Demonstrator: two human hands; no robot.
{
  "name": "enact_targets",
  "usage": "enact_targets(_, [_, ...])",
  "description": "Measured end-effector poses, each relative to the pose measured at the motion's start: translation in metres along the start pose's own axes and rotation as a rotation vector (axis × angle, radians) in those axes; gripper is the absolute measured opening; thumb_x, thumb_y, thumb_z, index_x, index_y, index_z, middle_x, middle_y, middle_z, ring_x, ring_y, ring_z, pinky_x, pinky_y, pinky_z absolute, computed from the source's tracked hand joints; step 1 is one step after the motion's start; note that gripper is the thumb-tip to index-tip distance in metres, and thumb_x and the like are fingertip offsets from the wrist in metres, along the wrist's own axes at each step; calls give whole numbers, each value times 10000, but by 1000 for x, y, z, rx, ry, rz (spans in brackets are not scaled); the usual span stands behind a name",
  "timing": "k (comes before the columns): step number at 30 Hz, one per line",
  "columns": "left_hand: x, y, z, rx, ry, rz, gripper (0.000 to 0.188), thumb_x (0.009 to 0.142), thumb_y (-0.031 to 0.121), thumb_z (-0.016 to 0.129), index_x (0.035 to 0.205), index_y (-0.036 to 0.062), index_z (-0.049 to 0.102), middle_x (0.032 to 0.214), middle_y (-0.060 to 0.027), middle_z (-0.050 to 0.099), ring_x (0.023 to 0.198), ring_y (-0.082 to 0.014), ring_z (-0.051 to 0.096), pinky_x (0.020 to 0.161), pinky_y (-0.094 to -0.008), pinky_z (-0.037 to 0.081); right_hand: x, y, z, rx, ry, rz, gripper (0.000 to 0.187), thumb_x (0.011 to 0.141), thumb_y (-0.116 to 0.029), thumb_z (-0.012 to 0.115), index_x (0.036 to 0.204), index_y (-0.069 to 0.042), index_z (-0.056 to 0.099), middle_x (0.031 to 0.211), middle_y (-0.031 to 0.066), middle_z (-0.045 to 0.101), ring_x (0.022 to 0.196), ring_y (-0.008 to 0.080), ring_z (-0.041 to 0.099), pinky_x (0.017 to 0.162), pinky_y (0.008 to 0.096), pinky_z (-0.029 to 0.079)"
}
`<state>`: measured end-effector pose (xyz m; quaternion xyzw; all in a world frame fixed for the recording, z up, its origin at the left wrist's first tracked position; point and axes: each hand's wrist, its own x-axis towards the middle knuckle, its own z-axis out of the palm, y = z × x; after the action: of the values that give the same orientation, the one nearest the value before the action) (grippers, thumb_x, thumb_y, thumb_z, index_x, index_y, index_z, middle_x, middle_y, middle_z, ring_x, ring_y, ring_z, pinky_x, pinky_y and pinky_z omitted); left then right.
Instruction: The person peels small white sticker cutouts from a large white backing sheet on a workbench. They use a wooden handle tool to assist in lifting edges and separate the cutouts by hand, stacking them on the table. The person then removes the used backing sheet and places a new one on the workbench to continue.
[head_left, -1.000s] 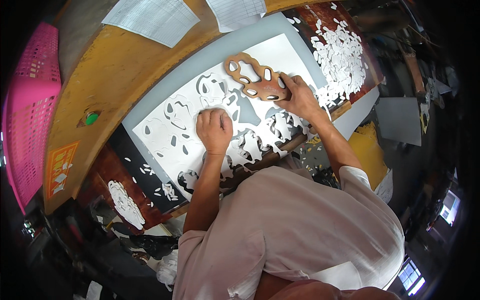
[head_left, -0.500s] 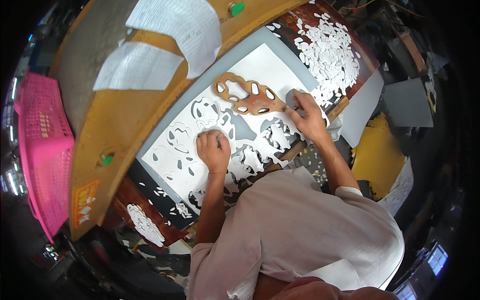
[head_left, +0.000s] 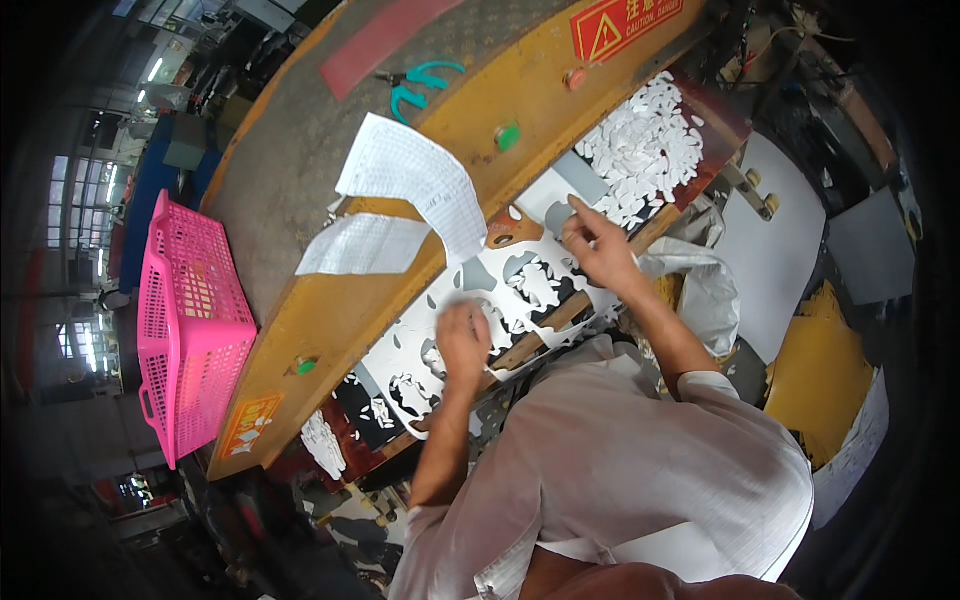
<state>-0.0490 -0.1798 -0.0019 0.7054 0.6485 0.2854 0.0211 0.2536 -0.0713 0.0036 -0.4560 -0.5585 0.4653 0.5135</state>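
Below the yellow beam (head_left: pixel 545 105) in the head view, the white sheet (head_left: pixel 398 345) lies full of cut-outs, the brown die (head_left: pixel 510 231) on it, partly hidden by the beam. The left hand (head_left: pixel 463 340) is over the sheet, too blurred to tell how its fingers stand. Just beside the die, the right hand (head_left: pixel 603 252) has thumb and forefinger apart. White pieces (head_left: pixel 655 140) lie heaped beyond.

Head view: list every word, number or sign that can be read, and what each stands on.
Red sign, on the yellow beam: triangle and lettering, not copied here.
Orange label, lower on the beam: too blurred to read.
Upper paper and lower paper, over the beam: print too small to read.
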Motion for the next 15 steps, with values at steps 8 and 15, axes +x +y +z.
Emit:
enact_targets(8, [-75, 48, 51, 246, 20, -39, 173, 955, 193, 640, 850, 57, 663, 886, -179, 655, 859, -408, 628, 782, -530, 508, 31, -55, 25, -441, 153, -386, 747, 976, -215, 688, 1624, -9, 380, 1308, 256, 674, 1111, 428, 692, 974, 455, 567])
enact_targets(15, [-66, 36, 59, 279, 163, 58, 269, 967, 245, 632, 773, 60, 613, 832, -180, 630, 810, -411, 614, 735, -542, 500, -10, 7, -15, -512, -94, -392, 428, 966, -272, 671, 1302, -6, 661, 966, 212, 719, 948, 427, 708, 855, 504, 577])
